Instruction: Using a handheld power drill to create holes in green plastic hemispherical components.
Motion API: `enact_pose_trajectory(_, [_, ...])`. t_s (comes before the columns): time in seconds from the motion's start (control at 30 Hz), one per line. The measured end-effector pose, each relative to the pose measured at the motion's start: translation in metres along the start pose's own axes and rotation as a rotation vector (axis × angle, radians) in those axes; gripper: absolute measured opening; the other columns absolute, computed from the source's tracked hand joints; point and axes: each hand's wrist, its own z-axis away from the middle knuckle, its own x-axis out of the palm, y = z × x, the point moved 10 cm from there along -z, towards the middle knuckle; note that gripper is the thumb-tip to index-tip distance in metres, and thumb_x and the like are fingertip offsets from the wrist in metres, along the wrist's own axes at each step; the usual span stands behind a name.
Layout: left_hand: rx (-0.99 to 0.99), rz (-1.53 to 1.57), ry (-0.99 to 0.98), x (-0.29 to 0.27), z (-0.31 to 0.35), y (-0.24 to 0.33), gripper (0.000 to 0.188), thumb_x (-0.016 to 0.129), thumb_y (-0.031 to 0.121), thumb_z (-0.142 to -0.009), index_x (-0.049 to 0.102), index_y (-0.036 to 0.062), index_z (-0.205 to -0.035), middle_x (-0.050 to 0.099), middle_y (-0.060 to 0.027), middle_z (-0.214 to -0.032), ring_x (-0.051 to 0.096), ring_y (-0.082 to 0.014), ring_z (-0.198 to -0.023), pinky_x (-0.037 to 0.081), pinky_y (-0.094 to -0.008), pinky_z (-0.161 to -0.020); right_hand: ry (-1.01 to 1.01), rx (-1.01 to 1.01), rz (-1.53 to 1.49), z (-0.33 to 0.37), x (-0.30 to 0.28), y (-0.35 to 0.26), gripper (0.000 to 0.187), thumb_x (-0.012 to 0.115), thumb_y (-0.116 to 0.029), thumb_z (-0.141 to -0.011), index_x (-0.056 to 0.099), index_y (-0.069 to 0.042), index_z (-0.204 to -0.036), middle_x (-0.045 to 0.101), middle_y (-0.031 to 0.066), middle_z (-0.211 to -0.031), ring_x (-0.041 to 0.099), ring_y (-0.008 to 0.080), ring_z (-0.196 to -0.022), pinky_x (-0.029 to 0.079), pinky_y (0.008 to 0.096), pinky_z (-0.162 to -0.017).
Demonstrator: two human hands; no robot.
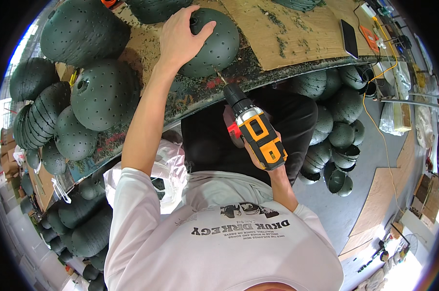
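Observation:
On the near edge of the workbench sits a dark green, hollow-looking ball (pixel 214 48) dotted with small holes, with a larger round opening near its top. My left hand (pixel 183 39) grips the ball's upper left side, its thumb reaching across the surface beside the opening. A yellow and black cordless drill (pixel 260 138) is in my right hand (pixel 276 169), which is wrapped around its handle and mostly hidden beneath the body. The drill bit points up and left, its tip at the ball's lower edge; whether it has entered the surface I cannot tell.
More dark green perforated balls (pixel 105 94) crowd the bench's left side. Others, some cut open, pile up at right (pixel 345 104) beside my knee. Cardboard (pixel 282 39) strewn with shavings covers the bench, near a phone (pixel 349 39). A yellow cord (pixel 374 121) hangs down at right.

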Motion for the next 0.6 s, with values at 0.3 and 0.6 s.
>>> enact_pose_trajectory(0.3, [0.167, -0.038, 0.122, 0.002, 0.0, 0.002, 0.047, 0.072, 0.041, -0.085, 0.066, 0.0049, -0.114, 0.067, -0.0118, -0.117, 0.06, -0.0334, -0.116, 0.044, -0.0458, -0.1, 0.11, 0.249, -0.265, -0.002, 0.0, 0.012, 0.04, 0.077, -0.015, -0.076, 0.059, 0.003, -0.107, 0.069, 0.0117, -0.083, 0.074, 0.0297, -0.076, 0.052, 0.0283, -0.064])
enact_pose_trajectory(0.6, [0.17, -0.015, 0.12, -0.004, 0.005, 0.013, 0.035, 0.074, 0.032, -0.083, 0.069, 0.0116, -0.11, 0.062, -0.0137, -0.125, 0.056, -0.0359, -0.119, 0.042, -0.0475, -0.104, 0.117, 0.393, -0.511, 0.023, 0.021, 0.043, 0.048, 0.068, 0.012, -0.085, 0.055, 0.002, -0.13, 0.068, 0.0031, -0.099, 0.068, 0.0093, -0.084, 0.055, 0.0205, -0.075])
